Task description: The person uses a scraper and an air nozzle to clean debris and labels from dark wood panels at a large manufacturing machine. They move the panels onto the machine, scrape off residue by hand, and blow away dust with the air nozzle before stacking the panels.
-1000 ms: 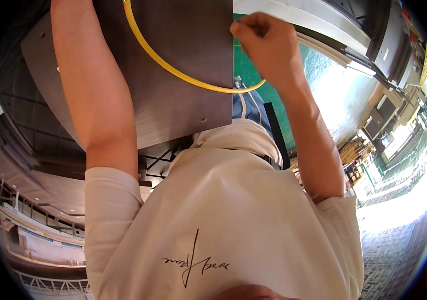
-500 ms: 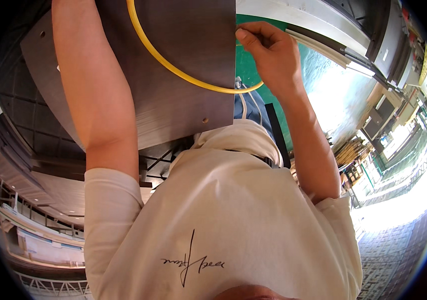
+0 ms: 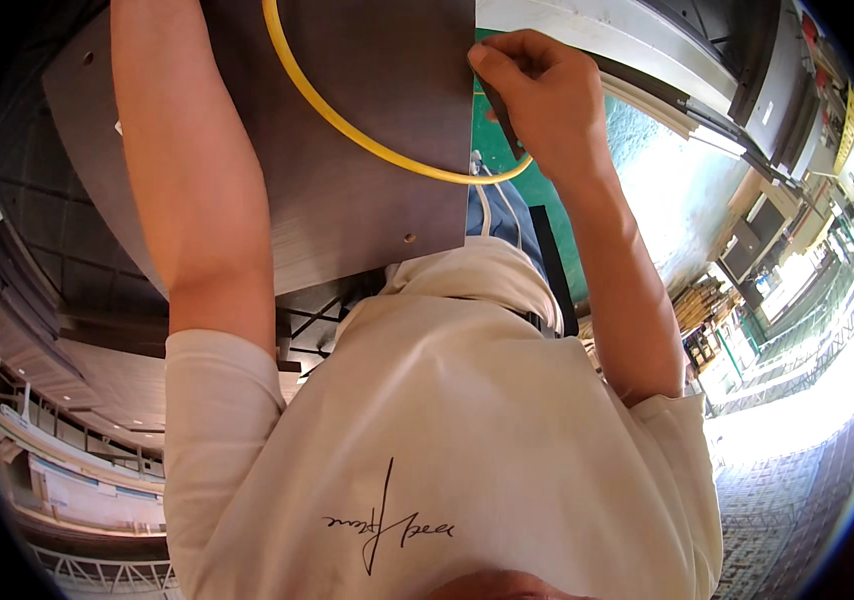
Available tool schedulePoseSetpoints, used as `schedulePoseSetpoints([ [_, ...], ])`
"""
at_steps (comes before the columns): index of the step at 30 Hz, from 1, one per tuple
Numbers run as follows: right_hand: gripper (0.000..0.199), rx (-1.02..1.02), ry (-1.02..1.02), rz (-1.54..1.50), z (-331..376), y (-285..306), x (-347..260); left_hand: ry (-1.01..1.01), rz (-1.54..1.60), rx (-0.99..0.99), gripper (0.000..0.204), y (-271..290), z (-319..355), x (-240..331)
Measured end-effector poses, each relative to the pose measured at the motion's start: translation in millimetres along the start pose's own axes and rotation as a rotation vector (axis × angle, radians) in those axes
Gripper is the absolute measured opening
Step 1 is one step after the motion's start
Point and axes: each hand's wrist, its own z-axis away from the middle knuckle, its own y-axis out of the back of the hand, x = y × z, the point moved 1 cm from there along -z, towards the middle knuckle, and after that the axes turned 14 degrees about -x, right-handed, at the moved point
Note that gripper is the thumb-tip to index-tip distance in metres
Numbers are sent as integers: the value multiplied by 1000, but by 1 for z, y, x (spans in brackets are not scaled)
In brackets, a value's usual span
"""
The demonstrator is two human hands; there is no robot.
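Shirt: the person's pale shirt [image 3: 437, 370] filled the lower centre.
Left arm: the left forearm [image 3: 187, 150] reached over the panel to the upper left, its hand beyond the top edge, so its grip could not be told.
Right hand: the right hand [image 3: 552, 95], upper centre-right, had thumb and fingers curled together at the panel's edge, seemingly for close fingertip control.
Dark strip: a narrow strip [image 3: 503, 122] slanted below those fingers; whether they pinched it could not be told.
Yellow hose: the hose [image 3: 447, 176] crossed before the panel in a slack curve, perhaps leaving room to move.
Brown panel: the panel [image 3: 367, 60] spanned the upper centre, its straight edge facing the right hand, presumably for easy reach.
Green surface: it [image 3: 572, 250] lay beyond, right of centre.
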Motion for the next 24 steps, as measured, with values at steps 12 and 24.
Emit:
schedulePoseSetpoints([
  [12,24,61,185,11,8,-4,46,-34,17,13,29,-4,1,-2],
  [24,25,33,128,-85,-10,5,40,37,34,-2,29,3,-3,-1],
])
